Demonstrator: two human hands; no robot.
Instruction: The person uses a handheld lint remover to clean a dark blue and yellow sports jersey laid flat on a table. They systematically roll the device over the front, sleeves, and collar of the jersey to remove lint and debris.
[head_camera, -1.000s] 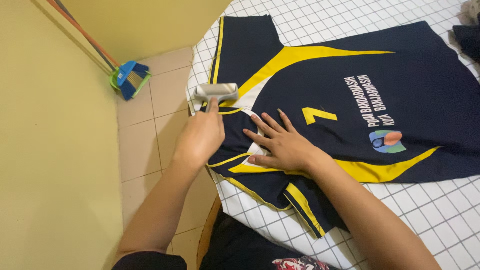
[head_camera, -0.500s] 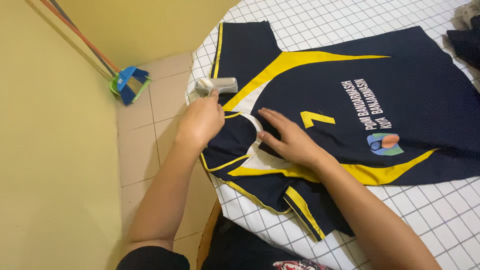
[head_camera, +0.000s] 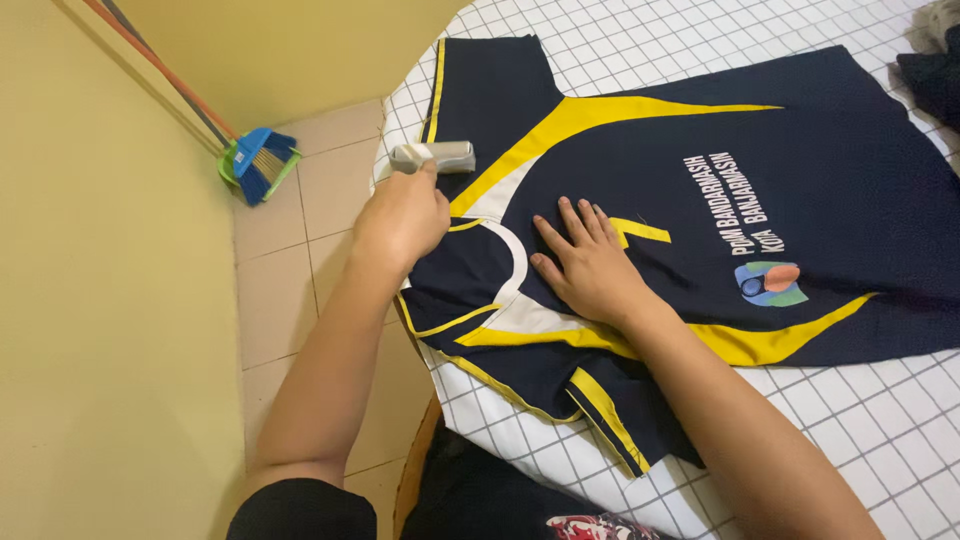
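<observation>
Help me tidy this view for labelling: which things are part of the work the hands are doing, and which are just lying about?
In use:
- left hand gripping a grey lint roller
- right hand pressed flat on the navy and yellow jersey
- checked sheet under the jersey

Lying about:
- blue and green broom against the wall
- dark cloth at the far right edge

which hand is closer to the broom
Left. The left hand, gripping a grey roller at the jersey's shoulder, is nearer the broom on the floor. The right hand lies flat on the jersey's chest, farther off.
</observation>
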